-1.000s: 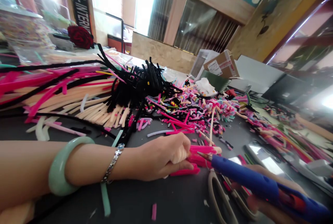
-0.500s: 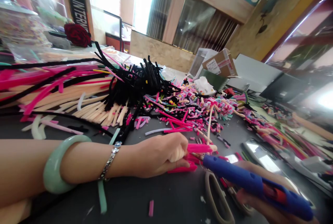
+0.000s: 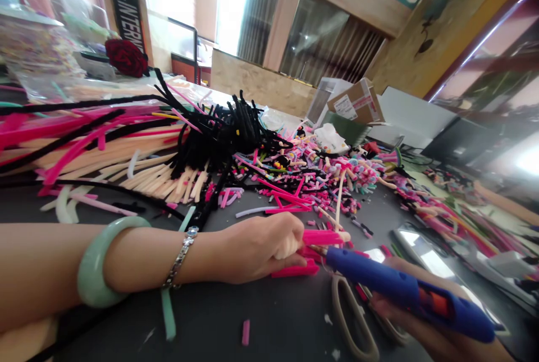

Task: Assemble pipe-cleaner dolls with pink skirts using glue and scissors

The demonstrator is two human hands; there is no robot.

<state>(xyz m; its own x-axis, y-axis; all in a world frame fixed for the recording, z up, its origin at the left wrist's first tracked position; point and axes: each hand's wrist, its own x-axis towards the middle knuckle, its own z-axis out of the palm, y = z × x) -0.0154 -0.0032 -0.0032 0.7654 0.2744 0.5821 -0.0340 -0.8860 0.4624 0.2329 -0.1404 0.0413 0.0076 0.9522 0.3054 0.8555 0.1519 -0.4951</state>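
My left hand (image 3: 265,248) is closed around bright pink fuzzy stems, pipe cleaners (image 3: 322,237) by their look, which stick out past the fingers. A pale cream tip shows at their far end. In my right hand (image 3: 391,308) is a blue hot glue gun (image 3: 379,280), its metal nozzle at the pink pieces beside my left fingertips. Whether the nozzle touches them I cannot tell. Below the gun lie scissors (image 3: 351,317) with beige handles, partly covered by the gun and hand. A short pink piece (image 3: 246,332) rests on the dark table.
Cream and pink stems (image 3: 138,174) lie in bundles at left, with a black bunch (image 3: 227,137) beside them. A heap of small cut pieces (image 3: 303,182) spreads across the middle. A phone (image 3: 425,250) lies at right; a cardboard box (image 3: 357,102) stands behind.
The glue gun has shifted slightly left, toward the pink pieces, with my right hand. My left hand keeps its hold nearly still; the bangle sits a little further right.
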